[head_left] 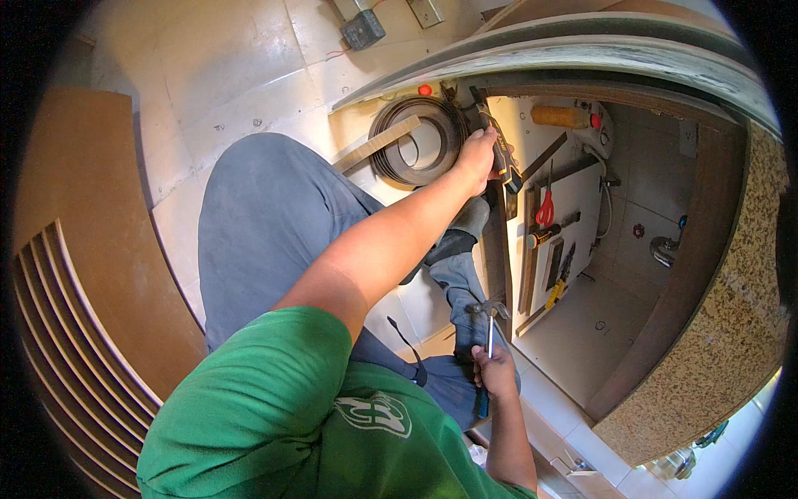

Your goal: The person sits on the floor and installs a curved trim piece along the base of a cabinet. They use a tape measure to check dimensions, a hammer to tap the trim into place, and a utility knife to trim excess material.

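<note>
My left hand [482,156] grips a long black and yellow tool [507,170] beside a coil of dark banding [416,108] and a pale wooden strip [362,154]. Lower down, my right hand [498,370] is closed on a hammer [489,309], its head raised over my dark trouser leg. On the white board [573,195] inside the open cabinet lie red-handled scissors [545,208], a black and yellow chisel-like tool [539,238], a yellow tool [555,293], dark strips and an amber bottle with a red cap [557,116].
The dark cabinet frame [700,233] has a speckled granite edge [731,333] on the right, with pipe fittings [662,249] inside. A brown panel [100,183] and slatted piece [75,349] lie left. A grey box [362,29] sits on the tiled floor at the back.
</note>
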Demonstrator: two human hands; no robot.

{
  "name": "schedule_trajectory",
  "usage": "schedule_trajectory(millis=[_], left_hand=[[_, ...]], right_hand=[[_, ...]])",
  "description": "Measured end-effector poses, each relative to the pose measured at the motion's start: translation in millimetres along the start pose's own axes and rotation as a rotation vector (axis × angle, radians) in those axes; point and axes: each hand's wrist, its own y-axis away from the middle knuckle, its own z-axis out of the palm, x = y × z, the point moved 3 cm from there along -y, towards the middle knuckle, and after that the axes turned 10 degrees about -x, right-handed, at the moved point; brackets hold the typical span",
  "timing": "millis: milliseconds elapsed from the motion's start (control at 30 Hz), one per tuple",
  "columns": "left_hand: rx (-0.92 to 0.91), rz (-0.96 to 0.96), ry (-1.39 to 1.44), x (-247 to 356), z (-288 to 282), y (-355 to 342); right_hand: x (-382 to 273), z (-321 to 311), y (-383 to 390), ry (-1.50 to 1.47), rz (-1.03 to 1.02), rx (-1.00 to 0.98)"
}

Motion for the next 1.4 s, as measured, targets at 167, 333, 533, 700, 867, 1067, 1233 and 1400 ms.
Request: schedule_trajectory(millis=[167,333,533,700,867,1067,1233,1400], left_hand=[[-0.002,0.011,0.006,0.0,-0.2,0.4],[0.009,0.009,-0.008,5.0,-0.2,-3.8],[-0.007,0.02,0.024,8.0,2.8,-2.9],[-0.005,0.01,0.041,7.1,11.2,-5.8],[-0.004,0.026,0.055,6.0,18.8,-8.6],[0.002,0.024,0.066,3.4,23.9,-11.2],[0.017,0.047,0.085,1.9,29.6,-15.8],[0.039,0.057,0.12,-0.4,36.6,-21.9]], right_hand=[[2.9,0.7,-0.4,-0.004,-0.021,-0.007],[1.1,1.4,-7.6,-0.007,-0.027,-0.004],[-0.6,2.6,-7.5,-0.01,-0.018,0.005],[-1.5,3.5,-8.5,-0.021,-0.01,-0.004],[-1.6,4.4,-11.2,-0.034,-0.029,-0.005],[-3.3,2.6,-16.6,-0.018,-0.035,-0.028],[-3.0,0.7,-18.0,-0.034,-0.03,-0.035],[-3.3,0.8,-19.3,-0.052,-0.034,-0.037]])
